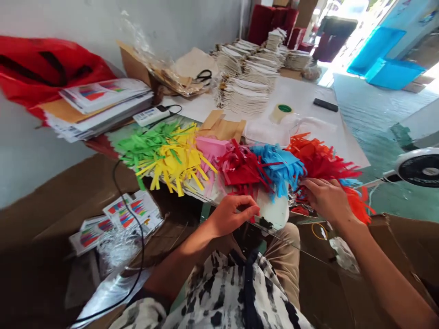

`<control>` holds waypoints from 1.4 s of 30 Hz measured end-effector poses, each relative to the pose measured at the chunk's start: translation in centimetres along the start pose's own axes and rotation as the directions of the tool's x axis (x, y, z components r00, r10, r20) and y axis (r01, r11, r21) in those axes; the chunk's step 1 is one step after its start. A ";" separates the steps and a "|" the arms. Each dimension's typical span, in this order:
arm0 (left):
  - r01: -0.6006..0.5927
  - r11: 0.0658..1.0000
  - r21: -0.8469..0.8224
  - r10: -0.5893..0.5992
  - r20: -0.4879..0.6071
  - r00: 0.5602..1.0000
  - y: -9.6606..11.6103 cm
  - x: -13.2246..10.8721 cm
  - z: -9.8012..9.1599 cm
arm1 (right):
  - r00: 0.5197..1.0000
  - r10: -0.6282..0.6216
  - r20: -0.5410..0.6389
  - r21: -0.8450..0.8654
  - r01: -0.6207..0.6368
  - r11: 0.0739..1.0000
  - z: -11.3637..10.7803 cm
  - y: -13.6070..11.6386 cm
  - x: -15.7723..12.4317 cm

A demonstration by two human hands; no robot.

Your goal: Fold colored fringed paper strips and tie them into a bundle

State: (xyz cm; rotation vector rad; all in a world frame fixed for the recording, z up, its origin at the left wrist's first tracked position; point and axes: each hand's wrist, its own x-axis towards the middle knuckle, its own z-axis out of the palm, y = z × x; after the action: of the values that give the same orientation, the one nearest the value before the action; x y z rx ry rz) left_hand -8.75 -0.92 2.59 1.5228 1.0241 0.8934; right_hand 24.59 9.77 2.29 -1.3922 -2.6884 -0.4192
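My left hand (pixel 235 214) hovers at the table's front edge, fingers curled and thumb drawn toward them. Whatever lies in that pinch, if anything, is too small to make out. My right hand (pixel 325 198) reaches among the paper fringes at the right, its fingertips pressed together at the edge of the blue fringe (pixel 283 167); what they grip is hidden. Along the table edge run a green fringe (pixel 147 146), yellow fringe (pixel 180 157), pink fringe (pixel 211 148), dark red fringe (pixel 242 164) and orange-red fringe (pixel 317 160).
Stacked whitish bundles (pixel 245 93) stand behind, with a tape roll (pixel 283 112) and a black phone-like object (pixel 325 105) to their right. Papers (pixel 99 107) and a power strip (pixel 151 115) lie left. A small fan (pixel 420 167) is at right; a cable (pixel 137 219) hangs left.
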 end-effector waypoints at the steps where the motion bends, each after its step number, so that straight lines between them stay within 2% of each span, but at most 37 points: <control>1: -0.005 1.000 0.000 0.005 -0.013 1.000 -0.1 -0.1 -0.3 | 1.000 -0.015 -0.009 0.056 0.015 0.998 0.1 0.2 -0.1; 5: -0.031 0.998 0.048 0.035 -0.092 0.995 -0.7 -0.5 -2.1 | 0.998 -0.007 -0.062 0.133 0.015 0.991 -0.4 1.0 -0.4; 8: -0.036 0.974 0.222 0.095 -0.262 0.960 -1.4 0.0 -5.0 | 0.994 0.050 -0.102 0.160 -0.033 0.987 -0.7 1.0 -0.3; 9: -0.023 0.946 0.323 0.143 -0.355 0.924 -1.6 0.5 -6.4 | 0.990 0.076 -0.117 0.171 -0.055 0.984 -0.8 0.8 -0.1; 11: 0.073 0.822 0.565 0.281 -0.514 0.811 -1.9 1.9 -9.5 | 0.978 0.130 -0.165 0.190 -0.098 0.977 -1.2 -0.3 0.6; 12: 0.125 0.729 0.673 0.359 -0.531 0.768 -2.1 2.7 -11.0 | 0.969 0.152 -0.193 0.199 -0.113 0.974 -1.6 -1.1 1.2; 13: 0.163 0.640 0.751 0.416 -0.516 0.749 -2.3 3.7 -12.5 | 0.962 0.162 -0.221 0.209 -0.116 0.971 -2.0 -2.2 2.0; 15: 0.183 0.527 0.830 0.437 -0.450 0.779 -2.9 5.7 -14.8 | 0.958 0.137 -0.251 0.239 -0.076 0.968 -3.0 -4.6 4.2; 18: 0.127 0.504 0.854 0.423 -0.372 0.826 -3.8 8.0 -16.6 | 0.958 0.074 -0.277 0.302 0.014 0.953 -3.9 -8.6 8.6; 23: 0.062 0.524 0.850 0.477 -0.353 0.805 -4.5 9.1 -17.9 | 0.966 0.050 -0.253 0.347 0.043 0.937 -4.0 -14.3 16.3; 27: -0.098 0.447 0.889 0.539 -0.180 0.823 -3.9 8.8 -19.0 | 0.967 -0.041 -0.250 0.375 0.136 0.917 -3.5 -17.0 20.5; 30: -0.189 0.389 0.902 0.551 -0.063 0.832 -3.6 8.3 -19.4 | 0.973 -0.036 -0.228 0.421 0.132 0.897 -2.8 -17.9 21.9; 33: -0.204 0.356 0.912 0.555 -0.032 0.831 -4.0 7.8 -19.4 | 0.980 -0.004 -0.201 0.451 0.096 0.887 -2.1 -18.0 22.1; 36: -0.186 0.327 0.927 0.540 -0.021 0.842 -4.2 7.4 -19.3 | 0.977 0.001 -0.214 0.458 0.100 0.883 -1.7 -17.9 21.6; 39: -0.158 0.322 0.933 0.497 -0.024 0.868 -3.6 7.5 -19.0 | 0.953 -0.017 -0.303 0.473 0.166 0.866 -1.9 -18.1 21.3; 42: -0.152 0.390 0.908 0.512 -0.076 0.856 -2.7 7.7 -18.7 | 0.933 0.008 -0.359 0.497 0.184 0.848 -2.4 -18.3 21.2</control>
State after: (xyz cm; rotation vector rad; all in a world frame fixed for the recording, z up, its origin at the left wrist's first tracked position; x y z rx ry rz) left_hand -23.70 13.02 3.38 2.6267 1.6313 0.9826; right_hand -2.78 15.79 5.11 -0.9322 -2.3246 0.0703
